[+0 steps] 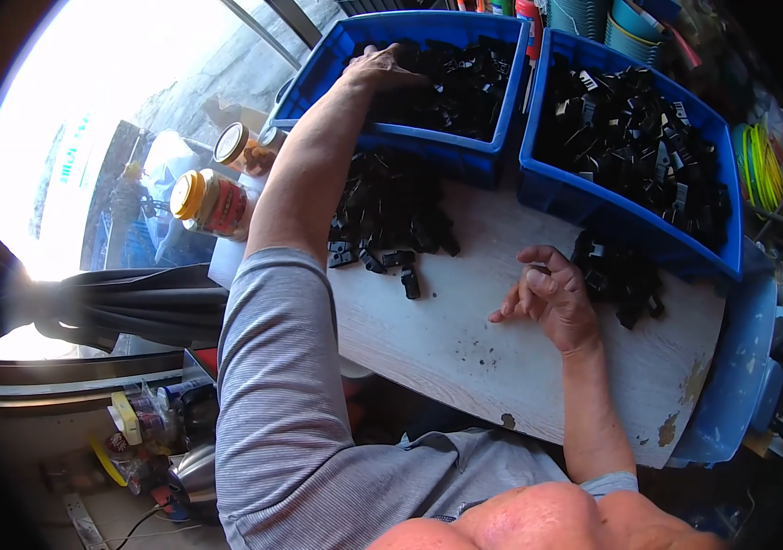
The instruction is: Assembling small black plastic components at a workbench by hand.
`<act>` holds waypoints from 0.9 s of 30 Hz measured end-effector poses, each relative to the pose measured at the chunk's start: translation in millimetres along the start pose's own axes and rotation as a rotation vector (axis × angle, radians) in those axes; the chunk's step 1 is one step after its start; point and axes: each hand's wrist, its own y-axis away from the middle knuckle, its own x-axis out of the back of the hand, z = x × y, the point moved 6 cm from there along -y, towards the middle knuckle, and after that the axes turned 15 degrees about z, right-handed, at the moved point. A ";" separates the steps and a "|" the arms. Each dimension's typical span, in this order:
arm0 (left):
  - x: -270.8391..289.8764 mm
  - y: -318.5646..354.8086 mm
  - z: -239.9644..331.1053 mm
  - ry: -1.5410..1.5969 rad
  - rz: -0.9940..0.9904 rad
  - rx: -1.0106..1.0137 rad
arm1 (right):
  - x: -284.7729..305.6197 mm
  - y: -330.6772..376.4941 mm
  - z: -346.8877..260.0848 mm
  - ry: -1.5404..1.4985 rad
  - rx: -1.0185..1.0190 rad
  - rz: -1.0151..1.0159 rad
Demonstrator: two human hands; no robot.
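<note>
My left hand (380, 70) reaches into the left blue bin (492, 151), its thumb spread from the fingers, over a heap of small black plastic parts (460, 87). Some of its fingertips are hidden. Above the pale tabletop, my right hand (556, 298) is half closed, palm turned up. A small dark piece seems pinched between its thumb and index finger, too little of it showing to name. A loose pile of black parts (391, 206) lies in front of the left bin. Just right of my right hand is a smaller pile of black parts (616, 275).
A second blue bin (629, 225) full of black parts stands at the right. Two lidded jars (213, 203) (245, 149) stand by the window beside my left arm. A light-blue tub (730, 367) adjoins the table's right edge, and yellow-green cord (761, 170) hangs beyond it.
</note>
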 end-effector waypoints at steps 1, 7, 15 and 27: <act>-3.6 -2.0 -4.5 0.035 -0.046 0.005 | -1.9 0.9 -0.7 0.028 0.015 0.008; -4.6 -6.0 -12.4 0.021 0.007 -0.057 | -5.6 0.7 0.2 0.039 0.017 0.002; -3.1 8.2 11.5 -0.058 -0.024 0.015 | -2.3 2.4 -1.4 0.015 0.017 0.004; 1.2 4.2 26.0 -0.138 -0.048 -0.052 | -0.1 0.8 -1.8 0.061 0.044 0.026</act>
